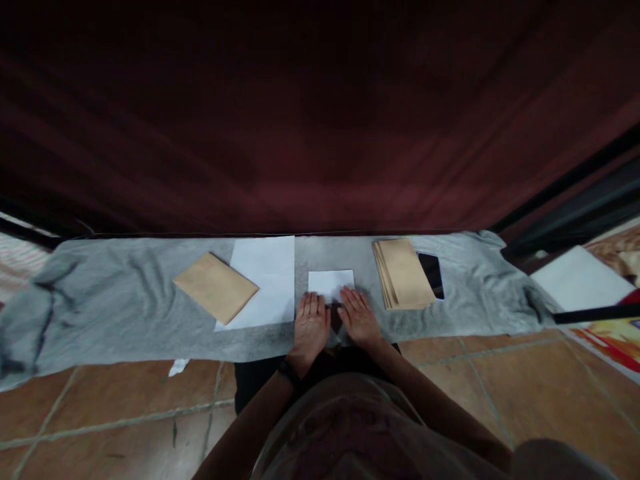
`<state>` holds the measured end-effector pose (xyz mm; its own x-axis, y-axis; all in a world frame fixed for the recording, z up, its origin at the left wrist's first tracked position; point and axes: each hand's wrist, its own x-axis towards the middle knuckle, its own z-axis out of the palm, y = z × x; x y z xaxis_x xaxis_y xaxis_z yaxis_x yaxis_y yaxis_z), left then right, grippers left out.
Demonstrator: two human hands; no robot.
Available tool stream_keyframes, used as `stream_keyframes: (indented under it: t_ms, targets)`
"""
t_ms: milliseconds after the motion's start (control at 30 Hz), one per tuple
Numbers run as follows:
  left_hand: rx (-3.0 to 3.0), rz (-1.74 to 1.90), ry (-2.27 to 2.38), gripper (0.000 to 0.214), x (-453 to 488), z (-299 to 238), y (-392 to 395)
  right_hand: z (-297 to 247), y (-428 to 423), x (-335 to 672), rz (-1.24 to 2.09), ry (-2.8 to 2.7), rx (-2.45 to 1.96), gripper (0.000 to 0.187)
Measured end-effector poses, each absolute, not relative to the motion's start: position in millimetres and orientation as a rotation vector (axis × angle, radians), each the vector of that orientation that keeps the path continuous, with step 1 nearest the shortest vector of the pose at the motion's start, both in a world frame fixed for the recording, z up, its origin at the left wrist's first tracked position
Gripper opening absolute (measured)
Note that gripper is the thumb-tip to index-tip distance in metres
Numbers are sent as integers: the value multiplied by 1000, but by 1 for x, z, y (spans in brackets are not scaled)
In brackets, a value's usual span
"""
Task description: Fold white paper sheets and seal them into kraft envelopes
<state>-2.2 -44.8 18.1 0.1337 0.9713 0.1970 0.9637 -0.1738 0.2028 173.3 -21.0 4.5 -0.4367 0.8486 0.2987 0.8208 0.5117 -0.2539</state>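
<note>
A small white sheet of paper (331,281), perhaps folded, lies flat in front of me on the grey cloth. My left hand (312,327) rests palm down with its fingertips on the sheet's near left corner. On the near right corner lie the fingertips of my right hand (359,319), also palm down. Both hands have their fingers stretched out and grip nothing. To the left, a larger white sheet (273,280) is partly covered by a brown envelope (216,288). A stack of brown envelopes (406,273) lies to the right of my right hand.
A dark phone (433,275) sits partly under the envelope stack. The grey cloth (120,300) covers a narrow surface running left to right, with a dark red curtain (320,147) behind it. A paper scrap (179,367) is on the tiled floor (140,393).
</note>
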Motion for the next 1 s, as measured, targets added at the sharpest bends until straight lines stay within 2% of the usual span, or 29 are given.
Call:
stream_keyframes:
  t_ms: [300, 800, 1000]
  targets:
    - [2402, 447, 1761, 58, -3, 8, -15, 2, -1, 162, 141, -2429, -1340, 47]
    - [2298, 548, 2030, 66, 2, 4, -35, -7, -9, 182, 20, -2268, -1528, 58]
    - [2278, 585, 2082, 68, 3, 2, -41, -8, -10, 184, 33, -2244, -1566, 56]
